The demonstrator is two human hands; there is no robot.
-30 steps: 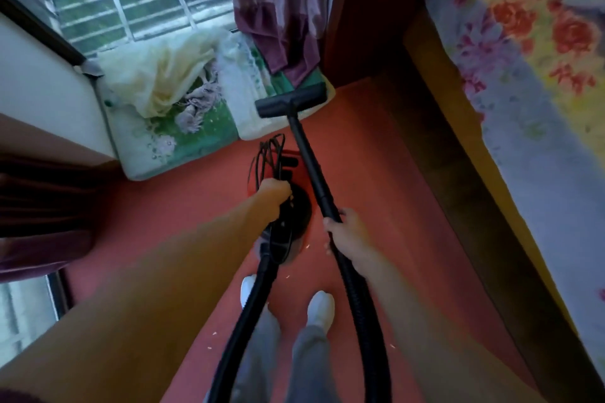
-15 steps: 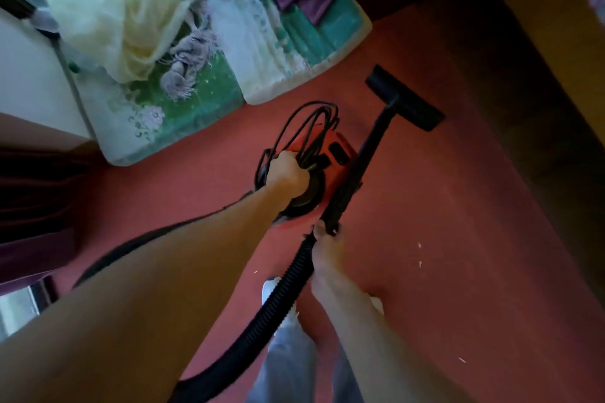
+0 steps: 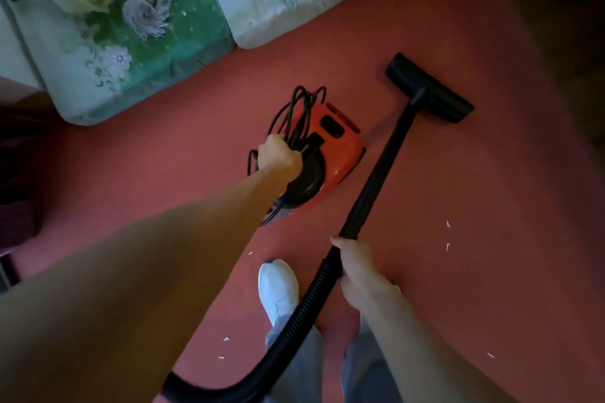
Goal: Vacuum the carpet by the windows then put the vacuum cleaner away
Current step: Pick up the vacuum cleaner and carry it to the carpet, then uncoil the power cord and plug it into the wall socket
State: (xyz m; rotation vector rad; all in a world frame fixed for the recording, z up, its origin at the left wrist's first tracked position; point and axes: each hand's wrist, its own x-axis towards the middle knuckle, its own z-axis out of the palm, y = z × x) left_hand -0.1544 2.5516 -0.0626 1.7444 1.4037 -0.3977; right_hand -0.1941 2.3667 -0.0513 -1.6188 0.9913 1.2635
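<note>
Left hand (image 3: 278, 154) grips the coiled power cord (image 3: 296, 118) atop the red canister vacuum (image 3: 340, 147) on the red carpet (image 3: 458, 271); right hand (image 3: 360, 268) grasps the black wand (image 3: 379, 173), floor nozzle (image 3: 429, 88) beyond.

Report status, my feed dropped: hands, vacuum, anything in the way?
Left hand grips cord bundle atop red vacuum. Right hand holds wand at hose end, floor head ahead-right. White scraps on carpet; folded bedding ahead.
</note>
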